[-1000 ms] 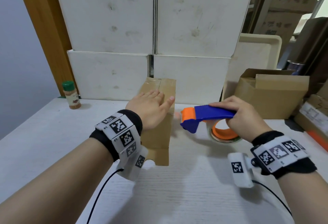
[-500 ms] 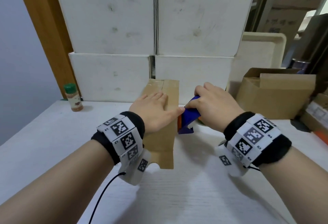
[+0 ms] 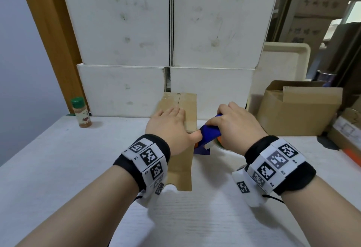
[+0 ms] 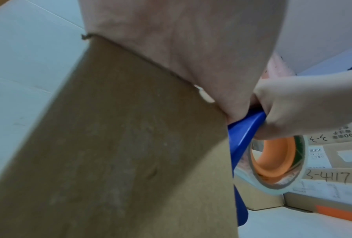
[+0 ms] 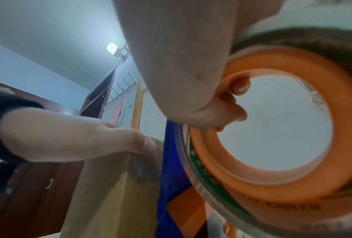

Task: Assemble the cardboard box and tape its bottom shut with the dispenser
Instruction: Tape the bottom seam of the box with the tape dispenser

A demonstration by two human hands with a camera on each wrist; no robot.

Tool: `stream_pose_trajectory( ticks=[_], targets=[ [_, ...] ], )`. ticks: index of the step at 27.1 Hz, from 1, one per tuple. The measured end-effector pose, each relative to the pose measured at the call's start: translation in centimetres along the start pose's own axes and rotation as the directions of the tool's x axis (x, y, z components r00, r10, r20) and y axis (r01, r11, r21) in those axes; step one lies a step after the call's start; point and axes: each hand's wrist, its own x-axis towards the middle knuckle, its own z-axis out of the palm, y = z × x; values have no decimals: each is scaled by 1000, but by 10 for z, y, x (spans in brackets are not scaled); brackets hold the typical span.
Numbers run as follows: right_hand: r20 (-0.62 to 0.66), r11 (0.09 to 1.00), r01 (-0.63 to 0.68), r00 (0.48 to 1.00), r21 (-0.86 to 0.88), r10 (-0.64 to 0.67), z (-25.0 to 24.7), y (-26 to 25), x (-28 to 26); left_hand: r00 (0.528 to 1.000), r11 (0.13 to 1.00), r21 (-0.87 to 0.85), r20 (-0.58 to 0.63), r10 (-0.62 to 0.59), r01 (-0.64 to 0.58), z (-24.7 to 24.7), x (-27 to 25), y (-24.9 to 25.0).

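Observation:
A brown cardboard box (image 3: pixel 183 160) stands on the white table (image 3: pixel 58 168) with its closed flaps facing up. My left hand (image 3: pixel 169 127) lies flat on top of the box (image 4: pixel 130 153), fingers straight, thumb at the right edge. My right hand (image 3: pixel 232 125) grips the blue handle of the tape dispenser (image 3: pixel 209 135), whose front end is against the box's right side near the top edge. The dispenser (image 4: pixel 244 145) carries a clear tape roll (image 4: pixel 277 162) on an orange hub (image 5: pixel 272 128), seen close in the right wrist view beside the box (image 5: pixel 114 193).
Stacked white boxes (image 3: pixel 168 41) form a wall right behind the cardboard box. A green-capped spice bottle (image 3: pixel 81 112) stands at the back left. An open brown carton (image 3: pixel 298 109) and more labelled boxes (image 3: pixel 345 129) sit at the right.
My right hand brought the dispenser from the table's right over to the box's right side and tilted it down. The left hand stayed flat on the box top.

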Motion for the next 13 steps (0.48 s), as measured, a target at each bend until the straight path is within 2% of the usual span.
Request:
stream_pose_trajectory(
  ticks=[8,13],
  targets=[
    [7,999,-17,1000,31,17,1,-1,-3,997,998,55,66,35,-39,-1,1,2],
    [16,999,-11,1000,42,10,2,-2,-1,997,994,111,77,-10,2,1,7,17]
  ],
)
